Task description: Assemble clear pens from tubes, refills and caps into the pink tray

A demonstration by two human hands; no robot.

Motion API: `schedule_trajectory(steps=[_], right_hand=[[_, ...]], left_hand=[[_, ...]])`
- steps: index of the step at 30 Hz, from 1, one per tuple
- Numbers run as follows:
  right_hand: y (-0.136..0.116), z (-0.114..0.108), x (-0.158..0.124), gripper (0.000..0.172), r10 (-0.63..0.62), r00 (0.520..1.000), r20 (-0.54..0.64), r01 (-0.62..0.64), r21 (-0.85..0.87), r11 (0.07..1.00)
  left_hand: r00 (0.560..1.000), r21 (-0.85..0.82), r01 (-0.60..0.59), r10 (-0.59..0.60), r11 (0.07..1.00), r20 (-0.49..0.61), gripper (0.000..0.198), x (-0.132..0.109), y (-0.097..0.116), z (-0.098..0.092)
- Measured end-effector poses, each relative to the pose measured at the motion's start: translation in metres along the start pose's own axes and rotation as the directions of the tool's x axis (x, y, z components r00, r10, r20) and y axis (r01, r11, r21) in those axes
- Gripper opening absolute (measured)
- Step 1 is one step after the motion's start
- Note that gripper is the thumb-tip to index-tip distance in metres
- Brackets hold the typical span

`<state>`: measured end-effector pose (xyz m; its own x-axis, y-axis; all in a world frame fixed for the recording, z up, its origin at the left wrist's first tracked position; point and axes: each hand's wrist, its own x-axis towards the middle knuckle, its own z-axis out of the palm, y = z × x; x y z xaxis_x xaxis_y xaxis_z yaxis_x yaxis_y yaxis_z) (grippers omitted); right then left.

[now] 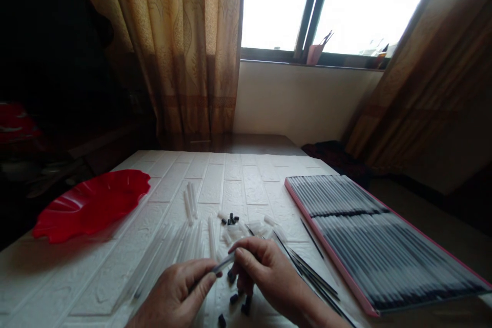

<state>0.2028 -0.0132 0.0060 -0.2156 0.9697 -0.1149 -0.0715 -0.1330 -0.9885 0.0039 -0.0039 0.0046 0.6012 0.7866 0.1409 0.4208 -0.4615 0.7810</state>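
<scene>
My left hand [177, 289] is closed around a slim translucent pen barrel [223, 264] with something dark inside it. Thumb and index finger of my right hand [265, 269] pinch the barrel's other end, just above the table. Beneath and beside my right hand lie several small black caps [234, 298]. More black caps [231, 219] and whitish plastic pieces [230, 236] are scattered beyond the hands. Clear empty tubes [154, 253] lie in a bunch beyond my left hand. Thin dark refill-like rods [313, 274] lie to the right of my right hand.
On the right, a pink-edged tray [330, 266] holds two rows of clear, dark-ended pens. A red scalloped plate [96, 205] sits at the left. Both rest on a white brick-patterned table cover [211, 169]. Behind are curtains [192, 51] and a window with a pink cup [314, 55].
</scene>
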Motion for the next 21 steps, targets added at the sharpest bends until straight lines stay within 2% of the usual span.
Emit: schedule_trajectory(steps=[4,9,15,21], right_hand=[[-0.005,0.001,0.002,0.055,-0.016,1.0,-0.025,0.017,0.071,0.997],[-0.006,0.002,0.003,0.053,-0.029,0.999,-0.016,0.031,0.207,0.978],[-0.003,0.004,0.004,0.047,-0.034,0.999,-0.007,0.035,0.206,0.978],[-0.013,-0.008,0.005,0.045,-0.117,0.98,-0.159,0.149,0.203,0.968]], left_hand=[[1.0,-0.05,0.014,-0.015,0.999,-0.005,0.027,0.001,0.001,0.0],[0.997,-0.009,-0.047,0.046,0.999,-0.062,0.025,0.0,-0.001,-0.002],[0.987,0.053,-0.129,0.133,0.99,-0.092,0.026,0.001,-0.009,-0.001],[0.987,0.055,-0.125,0.13,0.991,-0.099,0.027,0.0,-0.013,-0.003]])
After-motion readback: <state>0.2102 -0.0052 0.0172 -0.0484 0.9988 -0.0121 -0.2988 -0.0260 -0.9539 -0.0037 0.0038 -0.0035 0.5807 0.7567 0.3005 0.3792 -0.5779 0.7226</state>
